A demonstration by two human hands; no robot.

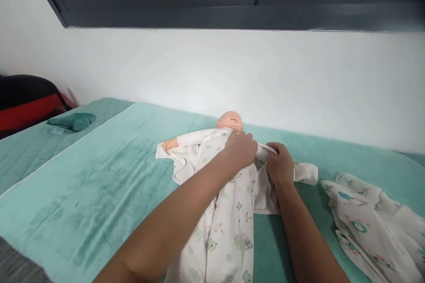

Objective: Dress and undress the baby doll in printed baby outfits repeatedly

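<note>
A baby doll (229,120) lies on its back on the bed, its head toward the wall. It wears a white printed baby sleepsuit (232,212) over its body and legs. Another white garment, a baby shirt (186,163), is spread beneath its arms. One doll hand (170,143) rests on that shirt at the left. My left hand (241,149) is closed at the doll's shoulder, gripping its white-sleeved arm; the fingertips are partly hidden. Pinched in my right hand (280,163) is the shirt's edge near the end of that arm. A printed sleeve (306,173) sticks out beyond my right hand.
Folded white printed baby clothes (375,225) lie at the right on the teal bed cover (109,177). A dark teal cloth item (71,121) and a red and black bag-like object (29,101) are at the left. A white wall (159,70) and dark-framed window stand behind.
</note>
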